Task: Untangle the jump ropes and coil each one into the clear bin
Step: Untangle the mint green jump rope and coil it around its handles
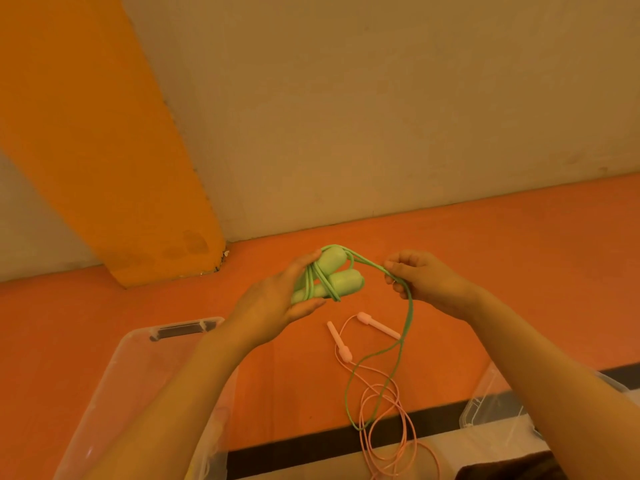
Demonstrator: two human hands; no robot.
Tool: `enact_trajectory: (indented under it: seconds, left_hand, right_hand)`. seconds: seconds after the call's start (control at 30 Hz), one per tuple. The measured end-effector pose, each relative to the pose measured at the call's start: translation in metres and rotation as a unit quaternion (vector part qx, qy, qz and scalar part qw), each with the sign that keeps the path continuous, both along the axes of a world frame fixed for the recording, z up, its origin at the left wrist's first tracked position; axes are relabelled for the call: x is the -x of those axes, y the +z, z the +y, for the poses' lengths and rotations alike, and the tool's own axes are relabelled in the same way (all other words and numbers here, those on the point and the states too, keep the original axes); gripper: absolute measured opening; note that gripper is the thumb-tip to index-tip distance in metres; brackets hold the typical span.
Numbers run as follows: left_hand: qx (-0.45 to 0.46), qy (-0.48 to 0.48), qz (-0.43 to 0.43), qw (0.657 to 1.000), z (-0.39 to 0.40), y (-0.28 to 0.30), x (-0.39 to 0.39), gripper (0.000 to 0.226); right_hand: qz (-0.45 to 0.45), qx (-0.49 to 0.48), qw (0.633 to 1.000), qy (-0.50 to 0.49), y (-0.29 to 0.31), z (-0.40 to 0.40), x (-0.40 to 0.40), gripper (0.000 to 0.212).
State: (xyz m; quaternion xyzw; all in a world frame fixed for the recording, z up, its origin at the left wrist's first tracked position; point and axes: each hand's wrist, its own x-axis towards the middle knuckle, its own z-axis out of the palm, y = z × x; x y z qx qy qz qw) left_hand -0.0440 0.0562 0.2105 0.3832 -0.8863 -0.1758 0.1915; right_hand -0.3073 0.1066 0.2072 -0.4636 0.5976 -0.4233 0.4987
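Left hand (277, 299) holds the green rope's handles (332, 277); right hand (426, 282) pinches its cord (408, 306) above the pink rope (377, 403).

green jump rope (341, 277) half-coiled around its handles, pink jump rope (377, 393) loose on floor, clear bin (114, 386) left.

Bin (114, 368) left; loose rope (381, 403) on floor (485, 271), right of bin.

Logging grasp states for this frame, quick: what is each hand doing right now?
Left hand: holds the two green handles with cord wrapped around them.
Right hand: pinches the green cord, which hangs down in a loop.
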Motion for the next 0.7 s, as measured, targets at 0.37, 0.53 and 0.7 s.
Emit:
enact_trajectory:
  seconds: [0.37, 0.53, 0.7]
  left_hand:
    - [-0.031, 0.008, 0.042, 0.999, -0.005, -0.0009, -0.0016, 0.066]
    - [-0.036, 0.013, 0.037, 0.999, -0.0056, -0.0011, -0.0014, 0.068]
    - [-0.047, -0.012, 0.043, 0.998, -0.0017, 0.0014, 0.001, 0.066]
  right_hand:
    - [0.019, 0.019, 1.0, -0.008, 0.0032, 0.0006, -0.0002, 0.021]
    - [0.033, 0.033, 0.998, -0.03, 0.0068, -0.0008, -0.0006, 0.012]
    - [0.087, 0.042, 0.993, -0.066, 0.0002, -0.0043, 0.0036, 0.025]
